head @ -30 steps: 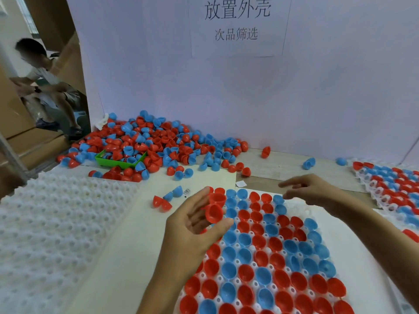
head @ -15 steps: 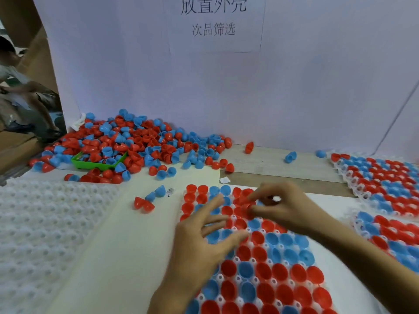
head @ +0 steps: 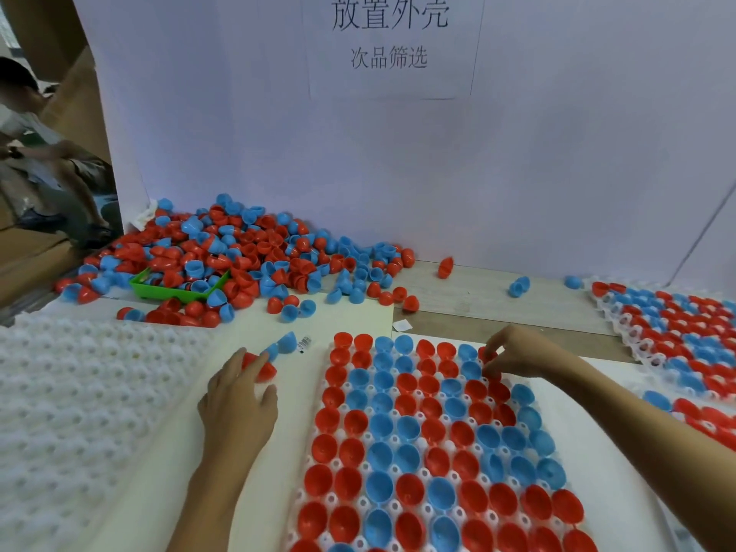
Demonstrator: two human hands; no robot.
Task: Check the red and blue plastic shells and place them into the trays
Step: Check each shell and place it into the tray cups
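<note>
**Shell seated at far corner of centre tray; next shell being fetched**

A red shell [head: 489, 355] sat at the far right corner of the centre tray [head: 450, 446], pinched between the fingertips of the right hand [head: 517, 354]. The grip was narrow and closed on that shell, apparently pressing it down into its pocket so that it would sit cup-up like its neighbours. The tray itself was nearly full; red and blue shells filled most pockets, all mouth upward, which would leave each interior open to checking at a glance.

The left hand [head: 239, 396] lay on the pale board [head: 167, 452] just left of the tray, fingers loosely spread and reaching over a loose red shell [head: 263, 368]. Whether it had taken hold could not be told; the grip looked wide. Two loose blue shells [head: 282, 344] lay just beyond, beside a small printed tag [head: 304, 344].

Farther back, the unsorted pile [head: 239, 256] of shells was heaped against the white backdrop, half burying a green bin [head: 175, 286]. Strays were scattered along the worktop [head: 478, 304]. Filled trays [head: 677, 328] stood to the right, and an empty white tray [head: 79, 392] waited at the left, presumably next in turn.

A paper sign [head: 390, 37] was fixed to the backdrop. Another person [head: 36, 153] sat at far left, taking no part.
</note>
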